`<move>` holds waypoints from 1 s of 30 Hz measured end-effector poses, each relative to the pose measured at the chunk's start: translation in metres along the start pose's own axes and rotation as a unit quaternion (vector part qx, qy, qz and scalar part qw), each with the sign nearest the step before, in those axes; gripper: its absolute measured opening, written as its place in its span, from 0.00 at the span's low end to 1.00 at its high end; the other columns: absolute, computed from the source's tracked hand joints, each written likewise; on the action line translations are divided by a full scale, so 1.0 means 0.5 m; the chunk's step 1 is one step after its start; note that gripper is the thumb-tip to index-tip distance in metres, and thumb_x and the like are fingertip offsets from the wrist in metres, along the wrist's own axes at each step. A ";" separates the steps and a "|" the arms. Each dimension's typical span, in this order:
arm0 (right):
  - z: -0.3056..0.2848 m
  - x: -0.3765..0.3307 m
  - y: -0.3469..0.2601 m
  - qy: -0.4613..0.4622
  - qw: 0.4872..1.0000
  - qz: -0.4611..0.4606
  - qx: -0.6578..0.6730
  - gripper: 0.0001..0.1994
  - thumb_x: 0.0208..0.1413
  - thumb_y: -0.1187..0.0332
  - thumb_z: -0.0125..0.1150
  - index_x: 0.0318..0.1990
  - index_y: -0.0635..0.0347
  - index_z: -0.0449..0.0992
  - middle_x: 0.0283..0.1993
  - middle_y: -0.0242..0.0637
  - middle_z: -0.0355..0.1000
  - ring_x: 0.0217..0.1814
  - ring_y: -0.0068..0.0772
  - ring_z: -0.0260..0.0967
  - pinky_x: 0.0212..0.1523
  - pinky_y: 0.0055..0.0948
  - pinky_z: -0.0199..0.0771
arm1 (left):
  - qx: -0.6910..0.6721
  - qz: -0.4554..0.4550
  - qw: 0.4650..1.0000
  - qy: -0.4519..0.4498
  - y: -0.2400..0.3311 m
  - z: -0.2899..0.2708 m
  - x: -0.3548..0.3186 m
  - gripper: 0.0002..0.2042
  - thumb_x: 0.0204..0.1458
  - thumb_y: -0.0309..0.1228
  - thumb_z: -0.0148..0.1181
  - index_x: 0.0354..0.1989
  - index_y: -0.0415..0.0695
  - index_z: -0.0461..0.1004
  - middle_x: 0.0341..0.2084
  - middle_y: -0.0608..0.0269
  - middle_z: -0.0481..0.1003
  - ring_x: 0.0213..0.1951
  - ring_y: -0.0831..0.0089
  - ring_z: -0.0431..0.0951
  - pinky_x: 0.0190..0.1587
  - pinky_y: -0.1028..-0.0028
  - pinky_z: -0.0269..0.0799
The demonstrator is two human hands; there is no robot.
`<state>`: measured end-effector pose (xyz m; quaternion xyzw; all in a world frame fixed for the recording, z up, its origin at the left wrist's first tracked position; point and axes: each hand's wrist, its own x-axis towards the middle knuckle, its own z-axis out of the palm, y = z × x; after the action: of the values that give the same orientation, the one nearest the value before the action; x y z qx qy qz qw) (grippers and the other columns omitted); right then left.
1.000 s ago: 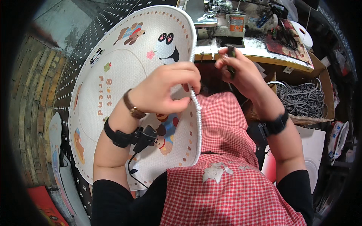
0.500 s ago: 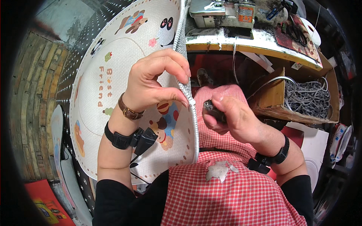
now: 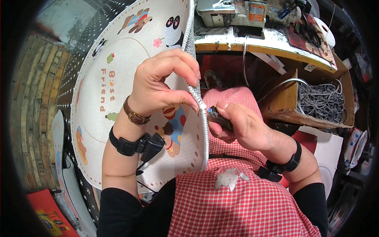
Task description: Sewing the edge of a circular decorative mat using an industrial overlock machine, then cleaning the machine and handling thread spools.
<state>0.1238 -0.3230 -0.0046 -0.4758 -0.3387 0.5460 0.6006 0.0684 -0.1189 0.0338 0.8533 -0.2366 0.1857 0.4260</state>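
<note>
A large white floor mat (image 3: 130, 63) with cartoon animals stands tilted in front of me, its stitched rim (image 3: 205, 136) running down towards my lap. My left hand (image 3: 158, 83) grips that rim, fingers on the far side and thumb on the near side. Just below the thumb, a small pale knot or thread end (image 3: 202, 106) sits on the stitching. In my right hand (image 3: 246, 124) is a dark lighter (image 3: 219, 119), with the thumb at its top. A small blue glow shows at its tip, right beside the knot; whether it touches cannot be made out.
On the right stands a cardboard box (image 3: 282, 98) full of grey-white cord (image 3: 321, 102). Beyond it, a worktable (image 3: 221, 43) carries a sewing machine (image 3: 233, 14) and scissors (image 3: 312, 33). A red checked apron (image 3: 237, 201) covers my lap, with a pale scrap (image 3: 230, 179) on it.
My right hand has brought the lighter a little left and up to the rim, and a blue glow now shows at its tip. The left hand keeps its grip; the mat shifts slightly.
</note>
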 end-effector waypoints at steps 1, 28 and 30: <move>0.001 0.001 -0.002 0.008 1.000 -0.001 -0.008 0.25 0.61 0.52 0.24 0.20 0.58 0.61 0.17 0.23 0.51 0.17 0.16 0.45 0.18 0.17 0.46 | -0.005 -0.003 1.000 0.004 0.000 0.001 0.000 0.15 0.24 0.28 0.72 0.23 0.41 0.73 0.25 0.63 0.72 0.30 0.73 0.72 0.33 0.77 0.67; -0.181 0.064 0.032 0.250 0.962 -0.049 0.095 0.14 0.49 0.67 0.51 0.41 0.67 0.71 0.27 0.27 0.69 0.15 0.10 0.50 0.15 0.12 0.46 | 0.385 -0.371 0.827 0.173 -0.014 -0.228 -0.360 0.31 0.40 0.28 0.62 0.55 0.43 0.59 0.58 0.52 0.54 0.60 0.60 0.52 0.58 0.65 0.52; -0.213 0.105 0.034 0.223 0.970 -0.056 0.077 0.16 0.50 0.63 0.54 0.41 0.66 0.71 0.25 0.25 0.68 0.15 0.09 0.50 0.15 0.12 0.45 | 0.387 -0.520 0.725 0.232 0.043 -0.323 -0.530 0.30 0.41 0.33 0.62 0.55 0.40 0.59 0.56 0.50 0.57 0.59 0.60 0.55 0.58 0.65 0.51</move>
<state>0.2258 -0.2939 -0.0601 -0.5185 -0.1795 0.4160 0.7252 -0.1792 0.0667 0.0021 0.8638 0.4429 0.2023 0.1297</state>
